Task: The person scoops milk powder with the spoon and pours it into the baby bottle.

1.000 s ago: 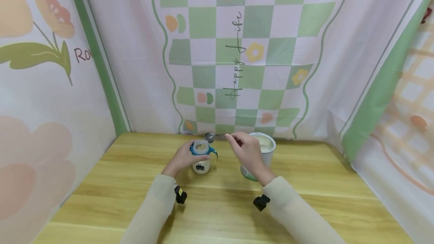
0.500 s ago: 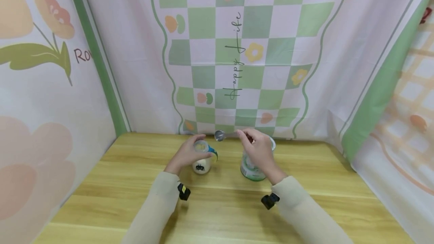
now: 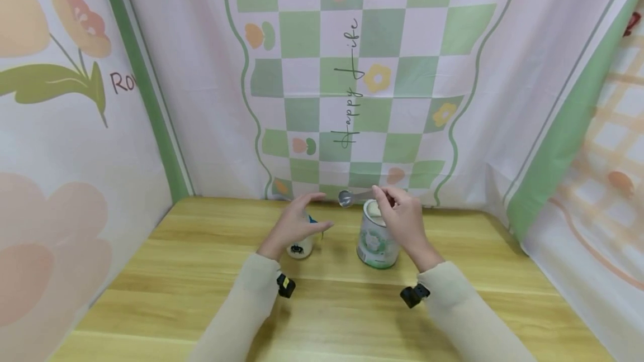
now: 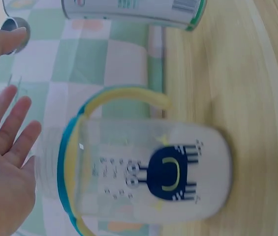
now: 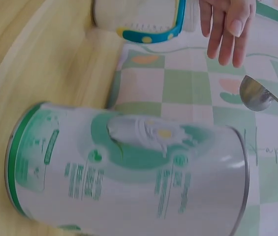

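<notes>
My left hand (image 3: 294, 225) hovers over the baby bottle, fingers spread and thumb apart, holding nothing. Upright on the table, the clear bottle (image 4: 153, 172) has a blue collar, curved blue-and-yellow handles, a dark cartoon print and whitish contents. The head view shows only its lower part, as the hand covers the top. To the right, my right hand (image 3: 402, 222) pinches the thin handle of a metal measuring spoon (image 3: 345, 199), its bowl held in the air between bottle and can. Below that hand stands the white-and-green milk powder can (image 5: 129, 167), open, with pale powder showing at the top.
The wooden table (image 3: 332, 317) ends at the back against a checkered curtain (image 3: 347, 99). Printed fabric walls close in the left and right sides. A small black camera is strapped to each wrist.
My right hand has carried the spoon away from the bottle, rightward to above the can. My left hand has let go of the bottle and lifted slightly up and right.
</notes>
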A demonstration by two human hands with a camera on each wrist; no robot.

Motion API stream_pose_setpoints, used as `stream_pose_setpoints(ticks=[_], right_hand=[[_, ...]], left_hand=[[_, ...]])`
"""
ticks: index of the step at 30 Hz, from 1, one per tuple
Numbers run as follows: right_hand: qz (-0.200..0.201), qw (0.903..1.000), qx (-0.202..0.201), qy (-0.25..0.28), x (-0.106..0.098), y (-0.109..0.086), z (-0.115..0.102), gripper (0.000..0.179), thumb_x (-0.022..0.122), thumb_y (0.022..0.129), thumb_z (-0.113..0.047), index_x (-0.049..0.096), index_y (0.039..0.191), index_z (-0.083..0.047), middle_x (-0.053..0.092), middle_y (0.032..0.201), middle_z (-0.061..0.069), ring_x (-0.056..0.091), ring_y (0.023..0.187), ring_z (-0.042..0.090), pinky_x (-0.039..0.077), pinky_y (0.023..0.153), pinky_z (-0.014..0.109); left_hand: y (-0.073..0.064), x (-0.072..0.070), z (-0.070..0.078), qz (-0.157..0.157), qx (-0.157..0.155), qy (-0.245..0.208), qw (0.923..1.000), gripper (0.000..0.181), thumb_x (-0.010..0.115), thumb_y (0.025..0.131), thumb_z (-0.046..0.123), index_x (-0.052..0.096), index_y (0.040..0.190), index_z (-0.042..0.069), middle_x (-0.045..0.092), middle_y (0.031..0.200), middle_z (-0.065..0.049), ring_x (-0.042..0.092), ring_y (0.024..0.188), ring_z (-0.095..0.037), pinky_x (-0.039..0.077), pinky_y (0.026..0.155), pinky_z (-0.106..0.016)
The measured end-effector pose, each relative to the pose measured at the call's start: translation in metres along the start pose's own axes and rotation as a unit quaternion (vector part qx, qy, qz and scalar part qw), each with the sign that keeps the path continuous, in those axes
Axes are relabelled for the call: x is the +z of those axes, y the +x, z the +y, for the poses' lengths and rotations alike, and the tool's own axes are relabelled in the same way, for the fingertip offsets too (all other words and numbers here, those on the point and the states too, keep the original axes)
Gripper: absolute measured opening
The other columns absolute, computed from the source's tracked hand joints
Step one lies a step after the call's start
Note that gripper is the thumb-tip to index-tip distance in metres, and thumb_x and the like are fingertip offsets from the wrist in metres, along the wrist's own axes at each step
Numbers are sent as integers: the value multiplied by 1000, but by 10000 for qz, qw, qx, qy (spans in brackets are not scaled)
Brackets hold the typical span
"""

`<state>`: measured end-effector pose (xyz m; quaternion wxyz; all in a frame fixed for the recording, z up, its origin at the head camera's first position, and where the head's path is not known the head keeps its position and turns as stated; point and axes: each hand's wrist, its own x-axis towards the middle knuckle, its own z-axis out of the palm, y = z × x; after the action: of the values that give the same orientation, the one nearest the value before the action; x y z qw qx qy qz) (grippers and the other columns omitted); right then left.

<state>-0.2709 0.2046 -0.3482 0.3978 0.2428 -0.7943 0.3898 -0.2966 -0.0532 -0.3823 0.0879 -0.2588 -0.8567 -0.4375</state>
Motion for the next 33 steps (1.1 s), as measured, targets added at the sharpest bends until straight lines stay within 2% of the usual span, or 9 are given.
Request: stream_pose_setpoints(ticks=[2, 9, 12, 13, 17, 23, 29, 33], right_hand=[[26, 10000, 50, -29, -4, 1, 2, 20, 64, 100, -11, 70, 82, -3, 52, 62, -4, 43, 54, 13, 33, 49, 18], [204, 9996, 13, -205, -16, 1, 12, 20, 65, 98, -8, 68, 79, -2, 54, 62, 0, 44, 55, 13, 35, 49, 18], [244, 9993, 70, -272, -22, -1, 15, 21, 66, 98, -8, 68, 78, -1, 54, 63, 0, 44, 55, 13, 35, 50, 18], [245, 9992, 88, -314, -24, -2, 17, 21, 66, 97, -8, 68, 77, -2, 54, 63, 0, 44, 55, 13, 35, 50, 18], [225, 9987, 213, -413, -32, -5, 22, 22, 66, 97, -7, 67, 76, -4, 53, 63, 0, 44, 56, 14, 35, 51, 18], [206, 9980, 325, -500, -39, -8, 30, 18, 67, 96, -7, 69, 79, -2, 55, 65, 1, 45, 58, 14, 36, 52, 17], [216, 9973, 338, -612, -42, -11, 37, 16, 70, 94, -6, 70, 78, -3, 56, 66, 1, 46, 59, 13, 36, 53, 15], [48, 9961, 354, -806, -42, -14, 41, 18, 71, 93, -6, 67, 75, -5, 55, 66, 1, 47, 59, 13, 36, 53, 16]], left_hand=[[0, 3, 6, -62, -14, 11, 10000, 69, 83, 85, 33, 53, 143, 15, 52, 144, 0, 44, 136, -22, 35, 112, -45], [1, 19, 17, -163, -79, -357, 9992, 77, 83, 83, 40, 49, 147, 16, 47, 147, -2, 51, 129, -29, 40, 107, -49], [3, 27, 20, -182, -97, -502, 9985, 77, 84, 83, 37, 48, 148, 17, 47, 147, -2, 49, 130, -26, 38, 109, -49], [3, 29, 22, -185, -98, -530, 9984, 77, 84, 83, 36, 47, 148, 17, 47, 147, -2, 44, 136, -23, 36, 111, -48], [6, 37, 26, -204, -100, -616, 9978, 79, 85, 83, 33, 45, 150, 17, 46, 148, 0, 42, 136, -20, 35, 112, -45], [11, 51, 30, -299, -77, -668, 9973, 89, 85, 81, 42, 40, 153, 14, 43, 151, -1, 40, 139, -27, 34, 112, -45], [15, 65, 31, -310, -305, -883, 9951, 97, 86, 78, 47, 35, 155, 15, 42, 152, -3, 41, 138, -23, 35, 112, -42], [17, 75, 30, -258, -447, -1114, 9924, 102, 86, 76, 49, 33, 156, 14, 42, 152, -4, 43, 137, -22, 36, 111, -43]])
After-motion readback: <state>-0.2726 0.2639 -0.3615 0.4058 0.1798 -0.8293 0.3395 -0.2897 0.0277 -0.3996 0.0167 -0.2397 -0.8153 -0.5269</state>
